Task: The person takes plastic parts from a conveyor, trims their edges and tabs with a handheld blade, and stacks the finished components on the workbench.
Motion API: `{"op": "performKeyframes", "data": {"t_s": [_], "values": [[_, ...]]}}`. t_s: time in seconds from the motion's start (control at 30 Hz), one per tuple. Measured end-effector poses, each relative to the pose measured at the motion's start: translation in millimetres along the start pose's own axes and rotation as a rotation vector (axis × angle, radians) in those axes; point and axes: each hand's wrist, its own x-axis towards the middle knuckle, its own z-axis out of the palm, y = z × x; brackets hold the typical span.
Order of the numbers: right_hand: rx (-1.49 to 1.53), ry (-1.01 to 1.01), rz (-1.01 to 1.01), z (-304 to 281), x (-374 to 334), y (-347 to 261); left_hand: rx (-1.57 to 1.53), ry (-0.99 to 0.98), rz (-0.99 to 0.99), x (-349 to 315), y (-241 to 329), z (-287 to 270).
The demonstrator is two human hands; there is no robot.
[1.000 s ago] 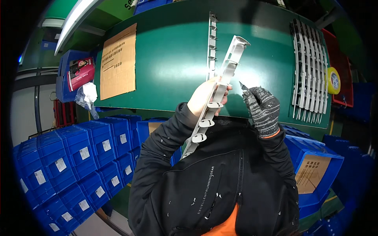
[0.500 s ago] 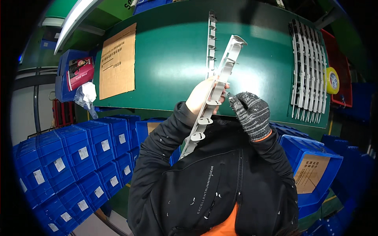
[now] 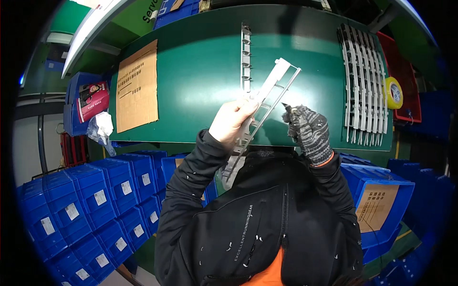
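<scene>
Holding a pale slatted strip (image 3: 272,83) in the bare left hand (image 3: 229,121), with fingers closed round its middle. Raised over the near edge of the green table (image 3: 200,90), with its long axis slanting from near left to far right. Lying just left of the gloved right hand (image 3: 309,131), apart from it, with a gap of green showing between and a thin grey rail on the side facing the glove. Curled together on the right hand, seemingly pinching a small dark pointed tool (image 3: 285,105) aimed far and left; cannot tell the exact grip inside the glove. Covered across the middle by the left hand, and crowded at the near end by the dark jacket (image 3: 224,224). Backed on the far side by a second strip (image 3: 246,59), running near to far. Flanked farther right by a row of strips (image 3: 365,90) and a yellow tape roll (image 3: 394,93), farther left by a cardboard sheet (image 3: 138,86)
</scene>
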Motion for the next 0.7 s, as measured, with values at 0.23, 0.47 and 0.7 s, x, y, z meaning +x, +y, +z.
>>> {"op": "performKeyframes", "data": {"t_s": [0.23,0.47,0.7], "values": [[-0.517,0.086,-0.413,6.3,14.7,2.0,0.167,0.009,0.166,-0.2,-4.2,9.9],[-0.216,-0.128,-0.248,2.1,11.0,9.2,0.346,0.006,0.237,3.6,-1.4,13.8],[0.537,-0.262,0.251,-21.8,8.6,4.6,0.374,0.066,0.261,15.4,-28.0,-0.3]]}}
